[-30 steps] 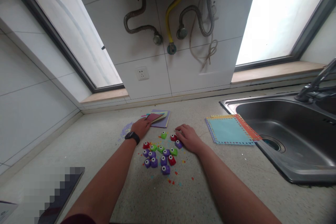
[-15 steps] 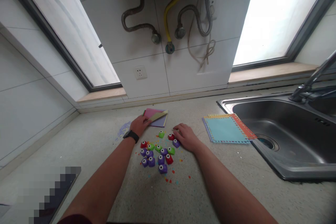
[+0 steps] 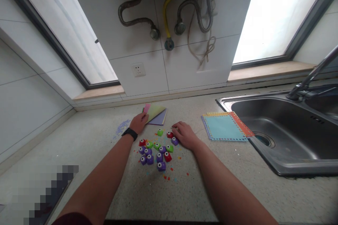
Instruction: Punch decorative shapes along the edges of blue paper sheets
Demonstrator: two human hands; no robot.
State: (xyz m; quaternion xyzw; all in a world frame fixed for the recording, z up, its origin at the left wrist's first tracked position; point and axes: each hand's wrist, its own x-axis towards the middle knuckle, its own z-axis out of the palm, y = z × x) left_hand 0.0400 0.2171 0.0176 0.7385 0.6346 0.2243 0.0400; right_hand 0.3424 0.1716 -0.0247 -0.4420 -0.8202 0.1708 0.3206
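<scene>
My left hand (image 3: 137, 123), with a black watch on the wrist, pinches a yellow-green paper sheet (image 3: 155, 111) and holds it lifted off a small stack of coloured paper (image 3: 159, 119) at the back of the counter. My right hand (image 3: 183, 134) rests on the counter, fingers curled, at the right edge of a cluster of several small paper punches (image 3: 156, 151) in purple, green and red. Its fingertips touch or nearly touch a red punch (image 3: 170, 134) and a purple punch (image 3: 174, 141). Whether it grips one I cannot tell.
A second stack of coloured sheets with punched edges (image 3: 224, 128) lies right of my right hand, beside a steel sink (image 3: 285, 130) with a tap (image 3: 308, 81). Paper confetti is scattered around the punches. A wall socket (image 3: 138, 69) and hoses are on the tiled wall.
My left hand has peeled the yellow-green sheet up from the stack, lifting it higher. My right hand has stayed by the punches. The view has tilted slightly.
</scene>
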